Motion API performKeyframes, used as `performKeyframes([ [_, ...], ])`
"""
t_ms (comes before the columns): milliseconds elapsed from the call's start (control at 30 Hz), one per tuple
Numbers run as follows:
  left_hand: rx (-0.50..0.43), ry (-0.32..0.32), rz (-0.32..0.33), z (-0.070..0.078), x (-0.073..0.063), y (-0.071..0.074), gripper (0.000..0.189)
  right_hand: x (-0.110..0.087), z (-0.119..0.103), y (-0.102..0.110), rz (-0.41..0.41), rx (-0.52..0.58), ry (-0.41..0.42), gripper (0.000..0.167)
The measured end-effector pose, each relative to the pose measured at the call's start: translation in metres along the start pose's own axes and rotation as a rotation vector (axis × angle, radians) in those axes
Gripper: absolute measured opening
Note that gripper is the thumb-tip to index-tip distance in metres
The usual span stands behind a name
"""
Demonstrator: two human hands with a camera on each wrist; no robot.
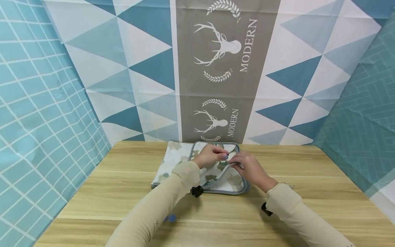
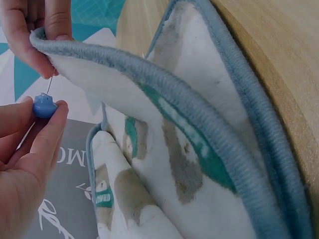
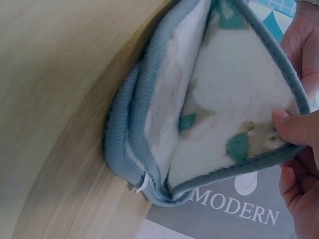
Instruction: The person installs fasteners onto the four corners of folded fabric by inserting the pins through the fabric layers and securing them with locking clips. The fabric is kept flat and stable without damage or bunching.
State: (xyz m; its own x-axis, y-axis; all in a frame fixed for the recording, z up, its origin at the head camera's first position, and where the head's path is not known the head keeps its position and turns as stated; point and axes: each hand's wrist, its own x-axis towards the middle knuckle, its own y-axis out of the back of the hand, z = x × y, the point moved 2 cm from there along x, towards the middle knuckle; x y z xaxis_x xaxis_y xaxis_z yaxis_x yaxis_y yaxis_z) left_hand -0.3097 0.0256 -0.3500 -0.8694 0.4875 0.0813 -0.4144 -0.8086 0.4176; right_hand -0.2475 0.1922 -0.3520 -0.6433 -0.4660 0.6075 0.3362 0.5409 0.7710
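A folded white blanket point(image 1: 177, 156) with a bear print and grey-blue edging lies at the back of the table; its top layer is lifted at one corner. My left hand point(image 1: 211, 155) pinches the blue head of a pin point(image 2: 45, 105) between thumb and fingers. The pin's thin metal shaft points up toward the lifted edge in the left wrist view; whether its tip enters the cloth I cannot tell. My right hand point(image 1: 249, 168) grips the raised corner, thumb on the cloth point(image 3: 234, 89) and fingers behind its edging.
On the wooden table point(image 1: 123, 206), small blue objects point(image 1: 171, 218) lie partly behind the left sleeve. A patterned backdrop point(image 1: 148, 68) rises behind the table, and tiled sheets point(image 1: 37, 103) stand at the sides. A white tag point(image 3: 143, 183) sticks out of the blanket's folded edges.
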Motion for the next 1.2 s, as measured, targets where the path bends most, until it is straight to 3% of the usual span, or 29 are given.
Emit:
performKeyframes([
  [467,-0.009,0.012,-0.047,0.005,-0.004,-0.003,0.021,0.0,-0.002,0.001,0.033,0.017,-0.001,0.016],
  [700,-0.028,-0.019,-0.073,0.0,-0.007,-0.009,0.023,-0.003,-0.004,0.0,0.067,0.027,0.004,0.019],
  [867,0.088,-0.027,-0.019,-0.002,-0.014,-0.005,0.026,-0.004,-0.003,0.0,0.067,0.031,-0.022,0.016],
  [1000,0.229,-0.107,0.036,0.003,-0.023,-0.005,0.022,-0.004,-0.002,0.003,0.072,0.009,-0.057,0.015],
  [1200,0.425,-0.209,0.057,0.014,-0.031,-0.015,0.016,-0.004,0.001,0.003,0.075,0.015,-0.078,0.015],
])
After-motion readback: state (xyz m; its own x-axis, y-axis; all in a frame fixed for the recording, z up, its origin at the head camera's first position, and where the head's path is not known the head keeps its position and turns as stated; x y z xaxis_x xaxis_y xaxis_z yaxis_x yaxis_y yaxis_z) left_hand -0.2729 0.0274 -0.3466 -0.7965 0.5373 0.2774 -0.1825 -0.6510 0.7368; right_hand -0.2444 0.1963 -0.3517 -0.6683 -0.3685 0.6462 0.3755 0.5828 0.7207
